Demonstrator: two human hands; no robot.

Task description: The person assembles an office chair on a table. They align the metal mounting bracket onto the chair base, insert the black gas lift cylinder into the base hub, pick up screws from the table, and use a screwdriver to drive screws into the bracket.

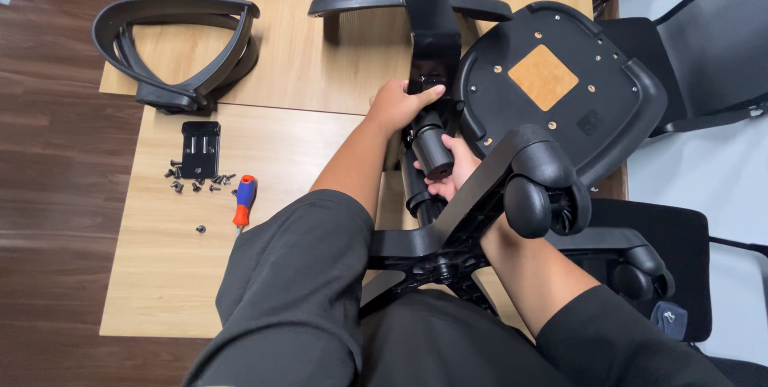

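Chair assembly step judged in hand: gas cylinder (432,151), frame centre, being joined to wheeled base (448,251). Seating judged next, needing straight alignment. Left hand (398,104) laid over cylinder's upper end, fingers together, curled. Right hand (454,169) wrapped beneath cylinder, fingers clamped on it. Seat underside (560,83) lies upper right.

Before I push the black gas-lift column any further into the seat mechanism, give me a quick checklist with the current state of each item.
1. Left hand steadies the top of the black gas-lift column: ok.
2. Right hand grips the column from below: ok.
3. Column seated in the mechanism on the black seat underside: cannot tell, the hands hide the joint.
4. Black five-star wheeled base rests across the lap: ok.
5. Orange-handled screwdriver within reach on the wooden table: ok.
6. Small dark screws gathered by the black bracket plate: ok.
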